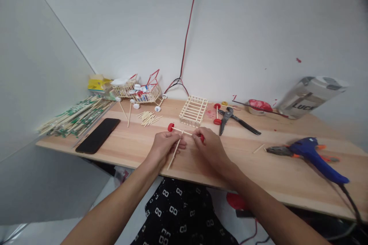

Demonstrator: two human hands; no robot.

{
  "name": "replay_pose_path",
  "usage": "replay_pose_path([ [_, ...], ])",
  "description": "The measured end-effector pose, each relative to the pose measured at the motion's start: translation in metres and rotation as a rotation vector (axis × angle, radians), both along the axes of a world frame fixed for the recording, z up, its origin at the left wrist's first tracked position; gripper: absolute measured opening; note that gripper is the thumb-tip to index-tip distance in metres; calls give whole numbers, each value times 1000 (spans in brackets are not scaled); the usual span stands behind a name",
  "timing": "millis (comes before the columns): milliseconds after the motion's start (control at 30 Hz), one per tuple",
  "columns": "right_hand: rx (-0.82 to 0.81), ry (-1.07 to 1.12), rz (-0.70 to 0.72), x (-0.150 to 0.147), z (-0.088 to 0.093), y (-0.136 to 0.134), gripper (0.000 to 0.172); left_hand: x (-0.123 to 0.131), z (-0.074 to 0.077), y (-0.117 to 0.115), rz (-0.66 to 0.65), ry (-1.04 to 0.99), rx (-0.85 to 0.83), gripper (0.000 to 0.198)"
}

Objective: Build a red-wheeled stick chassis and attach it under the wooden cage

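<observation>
Above the front part of the table, both my hands hold a T-shaped piece of wooden sticks. Its cross stick (187, 133) carries a red bottle cap (171, 127) at the left end and another red cap (202, 138) at the right end, partly hidden by fingers. A longer stick (174, 156) slants down from the middle toward me. My left hand (167, 146) pinches the T-shaped piece near the joint. With closed fingers, my right hand (207, 143) grips its right end. Just behind them stands a small stick basket (193, 111).
Pliers (229, 116), a red-capped axle (217, 114) and a paint cup (259, 107) lie behind. A blue glue gun (310, 155) rests right. On the left are a phone (98, 135), bundled chopsticks (77, 116), cut sticks (148, 118) and a small stick cart (147, 93).
</observation>
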State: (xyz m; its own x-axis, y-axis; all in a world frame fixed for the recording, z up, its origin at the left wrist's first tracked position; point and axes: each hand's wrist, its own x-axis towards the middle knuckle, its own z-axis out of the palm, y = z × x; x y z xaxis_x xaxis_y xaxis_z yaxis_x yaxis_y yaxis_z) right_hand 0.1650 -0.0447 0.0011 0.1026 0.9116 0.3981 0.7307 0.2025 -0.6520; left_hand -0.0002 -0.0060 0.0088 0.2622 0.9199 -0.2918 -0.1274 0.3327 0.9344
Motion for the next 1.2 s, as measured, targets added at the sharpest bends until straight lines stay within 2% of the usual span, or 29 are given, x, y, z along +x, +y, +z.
replay_pose_path([
  [200, 15, 10, -12, 3, -7, 4, 13, 2, 3, 3, -6, 29, -42, 23],
  [533, 129, -14, 17, 26, 6, 17, 11, 23, 16, 18, -44, -3, 37, 23],
  [833, 22, -36, 0, 17, -1, 17, 12, 16, -2, 16, -20, -45, -11, 22],
  [1200, -28, 9, -36, 21, -9, 16, 11, 23, 5, 14, -51, 13, -37, 20],
])
